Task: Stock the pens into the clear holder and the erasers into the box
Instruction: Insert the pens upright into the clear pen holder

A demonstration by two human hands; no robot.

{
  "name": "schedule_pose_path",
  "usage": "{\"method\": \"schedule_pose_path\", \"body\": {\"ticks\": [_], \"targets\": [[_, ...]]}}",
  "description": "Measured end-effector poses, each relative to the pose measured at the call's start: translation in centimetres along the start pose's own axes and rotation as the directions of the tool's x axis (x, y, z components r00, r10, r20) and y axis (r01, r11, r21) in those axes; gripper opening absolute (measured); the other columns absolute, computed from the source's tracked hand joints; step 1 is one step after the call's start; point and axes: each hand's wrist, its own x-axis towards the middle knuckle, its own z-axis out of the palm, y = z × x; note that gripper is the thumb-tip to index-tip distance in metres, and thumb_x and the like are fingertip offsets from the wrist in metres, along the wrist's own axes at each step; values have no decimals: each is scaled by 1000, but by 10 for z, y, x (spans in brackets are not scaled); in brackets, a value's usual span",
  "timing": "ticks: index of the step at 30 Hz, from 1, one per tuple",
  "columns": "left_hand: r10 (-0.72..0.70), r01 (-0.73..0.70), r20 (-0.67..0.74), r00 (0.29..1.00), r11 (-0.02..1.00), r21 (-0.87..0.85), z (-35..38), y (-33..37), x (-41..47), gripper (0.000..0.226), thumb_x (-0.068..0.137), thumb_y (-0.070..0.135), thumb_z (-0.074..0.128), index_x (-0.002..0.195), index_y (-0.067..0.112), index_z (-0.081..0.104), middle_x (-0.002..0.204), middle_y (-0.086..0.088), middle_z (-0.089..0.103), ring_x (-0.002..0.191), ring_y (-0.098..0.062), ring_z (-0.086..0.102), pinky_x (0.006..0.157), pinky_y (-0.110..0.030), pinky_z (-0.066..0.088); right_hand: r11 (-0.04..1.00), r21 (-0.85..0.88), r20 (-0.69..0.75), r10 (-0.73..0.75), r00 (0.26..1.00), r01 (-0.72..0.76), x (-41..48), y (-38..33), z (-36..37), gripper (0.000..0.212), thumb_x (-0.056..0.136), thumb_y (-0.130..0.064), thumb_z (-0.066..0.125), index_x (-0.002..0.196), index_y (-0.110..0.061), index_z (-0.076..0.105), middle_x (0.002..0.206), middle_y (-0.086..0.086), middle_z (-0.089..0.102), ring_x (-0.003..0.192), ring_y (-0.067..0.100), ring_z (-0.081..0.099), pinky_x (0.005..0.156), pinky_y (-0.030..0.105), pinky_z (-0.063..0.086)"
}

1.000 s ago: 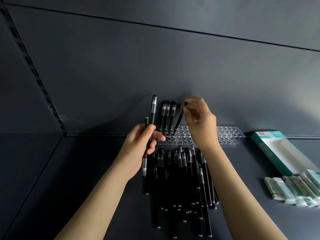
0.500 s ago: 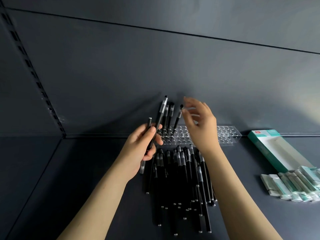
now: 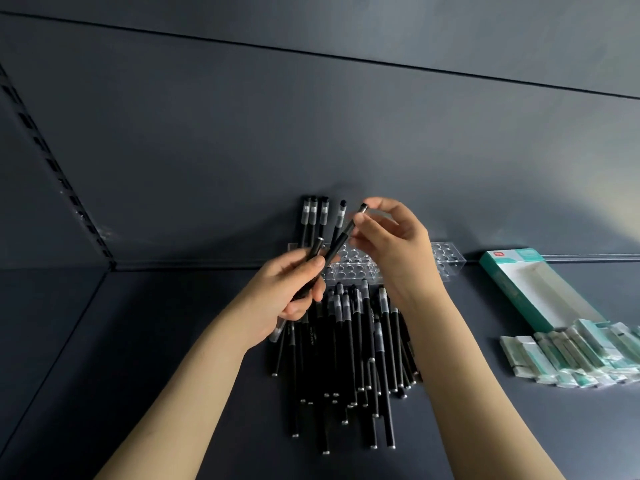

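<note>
— What are the hands doing?
— The left hand (image 3: 287, 292) grips two pens. The right hand (image 3: 391, 244) pinches the top of one pen (image 3: 341, 239), which tilts toward one o'clock.
— And the holder?
— The holder (image 3: 446, 263) sits on the shelf (image 3: 138, 341), at twelve o'clock from the pile (image 3: 360, 341). Four pens (image 3: 313, 216) stand at its left end.
— The erasers?
— The erasers (image 3: 571, 355) lie at three o'clock, just beside the box (image 3: 533, 289).

Dark grey shelf (image 3: 138, 341) meets matching back panel (image 3: 242, 133); slotted upright (image 3: 52, 164) at left, pale light patch at right.
</note>
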Motion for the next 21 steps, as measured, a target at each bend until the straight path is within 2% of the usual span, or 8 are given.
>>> {"method": "schedule_pose_path", "body": {"ticks": [3, 6, 8, 10, 13, 17, 21], "targets": [[8, -1, -92, 996, 997, 72, 3, 3, 6, 26, 97, 31, 50, 111, 16, 66, 62, -5, 56, 38, -9, 28, 39, -21, 13, 994, 30, -64, -100, 993, 102, 6, -4, -12, 16, 91, 4, 62, 101, -9, 62, 85, 12, 62, 71, 17, 61, 77, 31, 56], [7, 11, -221, 975, 997, 77, 1, 5, 15, 31, 103, 32, 42, 104, 11, 64, 53, 1, 40, 36, -7, 23, 38, -18, 13, 977, -18, -160, -213, 964, 213, 15, -8, -29, 17, 92, 4, 60, 100, -11, 61, 91, 14, 63, 78, 17, 65, 83, 35, 55], [-43, 39, -290, 956, 999, -18, 1, 6, 20, 32, 106, 24, 32, 93, 9, 56, 49, 3, 35, 34, -7, 22, 36, -15, 15, 955, -129, -177, -286, 942, 265, 21, -7, -38, 17, 93, 4, 59, 102, -11, 59, 94, 11, 66, 82, 14, 67, 84, 36, 56], [-82, 36, -288, 954, 986, -163, 5, 8, 25, 26, 102, 15, 26, 87, 12, 47, 52, 2, 37, 36, -8, 24, 34, -17, 17, 921, -258, -164, -340, 926, 292, 26, -4, -40, 18, 92, -1, 60, 103, -15, 60, 96, 9, 68, 83, 16, 68, 86, 38, 56], [-42, -18, -285, 958, 979, -203, 10, 11, 33, 21, 101, 10, 29, 93, 13, 48, 61, -1, 43, 42, -9, 31, 37, -20, 21, 868, -374, -116, -394, 912, 328, 30, 3, -39, 21, 92, -3, 61, 103, -21, 59, 96, 2, 70, 85, 15, 69, 83, 32, 55], [108, -138, -279, 954, 987, -87, 7, 2, 39, 14, 103, 23, 43, 108, 22, 56, 70, 2, 54, 53, -8, 42, 43, -22, 30, 844, -410, -70, -408, 910, 347, 35, 9, -35, 27, 92, -3, 62, 100, -28, 59, 94, -8, 70, 87, 14, 70, 79, 26, 54], [95, -141, -272, 958, 978, -154, 8, -4, 39, 23, 102, 13, 41, 114, 18, 59, 72, 3, 58, 57, -10, 42, 46, -22, 30, 833, -437, -32, -392, 919, 340, 41, 12, -33, 29, 91, -4, 64, 99, -31, 61, 94, -9, 70, 86, 10, 70, 80, 23, 54]]}}
